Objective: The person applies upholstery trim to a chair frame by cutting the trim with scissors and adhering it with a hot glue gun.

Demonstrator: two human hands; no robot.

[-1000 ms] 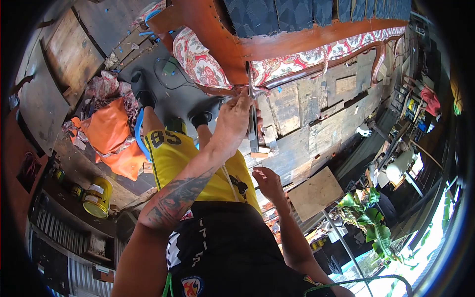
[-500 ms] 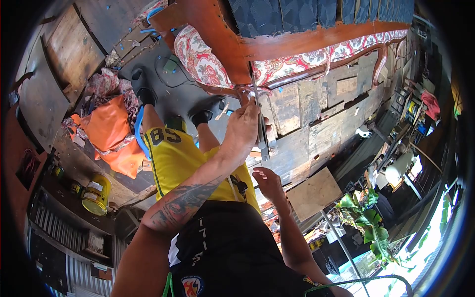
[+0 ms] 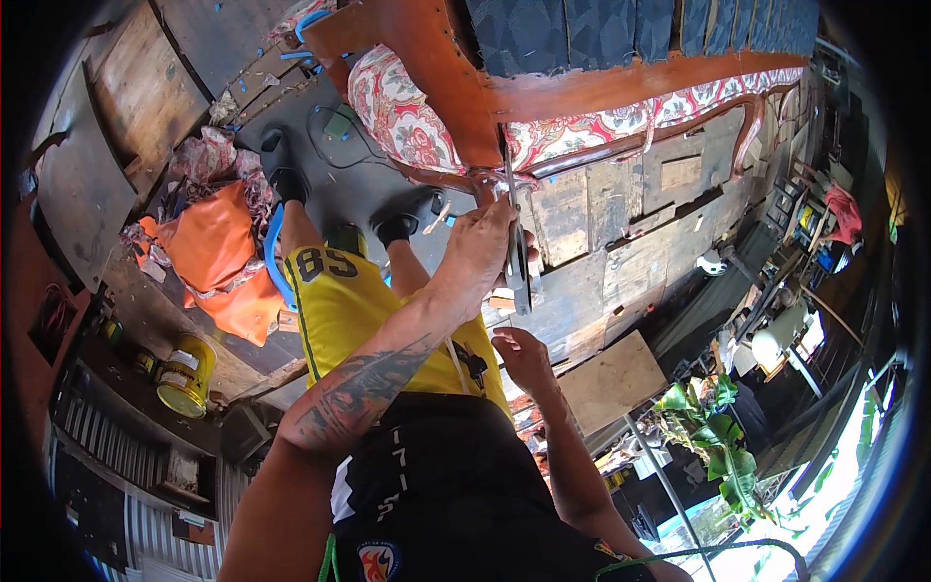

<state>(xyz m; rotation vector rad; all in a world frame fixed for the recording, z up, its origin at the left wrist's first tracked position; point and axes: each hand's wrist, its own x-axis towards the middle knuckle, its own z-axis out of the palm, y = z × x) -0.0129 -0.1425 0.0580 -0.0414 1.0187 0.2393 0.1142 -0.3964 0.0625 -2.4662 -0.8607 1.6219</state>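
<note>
My left hand (image 3: 482,241) is closed around a long, dark grey metal tool (image 3: 520,276). The tool's thin, blade-like end points up to the lower corner of the brown leather cover (image 3: 477,136) on a sofa. Beside that corner, a carved wooden leg (image 3: 485,182) is close to my fingertips. Floral red and white fabric (image 3: 400,105) shows on both sides of the leather. Lower down, in front of my yellow shorts, my right hand (image 3: 527,361) is loosely curled with fingers apart, and nothing shows in it.
Blue patterned strips (image 3: 601,34) cover the sofa's top. Orange leather pieces (image 3: 218,252) and crumpled fabric lie on the floor to the left, near a yellow bucket (image 3: 186,376). A board (image 3: 611,386) and a leafy plant (image 3: 722,441) are at the right. A black cable (image 3: 325,155) loops near my feet.
The view has shifted slightly, so the sofa sits a little further right. My left hand keeps its hold on the tool beside the leather corner. My right hand has barely moved.
</note>
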